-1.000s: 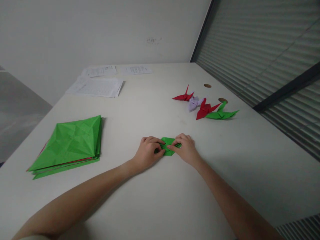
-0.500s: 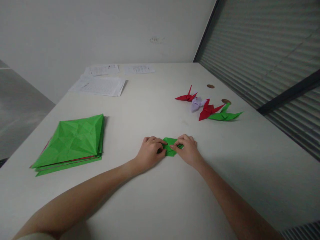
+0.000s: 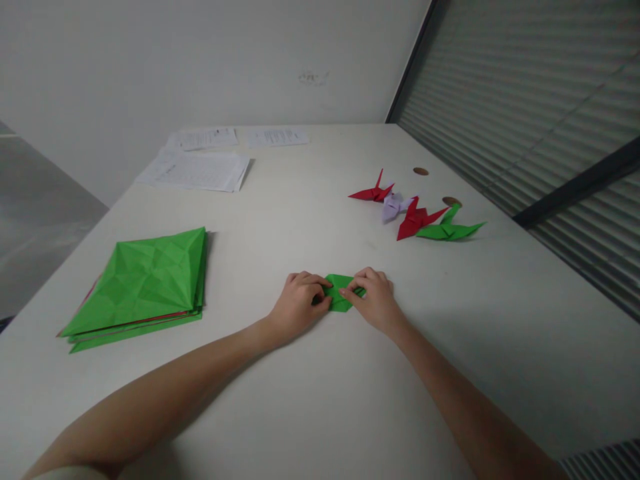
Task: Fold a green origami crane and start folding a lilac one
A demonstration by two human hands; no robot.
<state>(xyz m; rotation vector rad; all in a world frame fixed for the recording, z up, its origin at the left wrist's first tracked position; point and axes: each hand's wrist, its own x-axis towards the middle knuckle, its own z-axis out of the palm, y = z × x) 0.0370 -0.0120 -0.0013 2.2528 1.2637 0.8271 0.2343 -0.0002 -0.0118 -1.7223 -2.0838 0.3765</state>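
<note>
A small piece of folded green origami paper (image 3: pixel 340 287) lies on the white table between my hands. My left hand (image 3: pixel 301 301) grips its left edge, thumb and forefinger curled onto the paper. On the other side, my right hand (image 3: pixel 373 297) pinches the right part, its fingertips pressed down near the middle. Parts of the paper are hidden under the fingers of both hands.
Creased green and red sheets form a stack (image 3: pixel 145 283) at the left. Back right stand a red paper crane (image 3: pixel 374 194), a lilac crane (image 3: pixel 393 208), another red crane (image 3: pixel 416 220) and a green crane (image 3: pixel 449 231). Printed papers (image 3: pixel 203 171) lie far left; window blinds (image 3: pixel 525 100) border the right.
</note>
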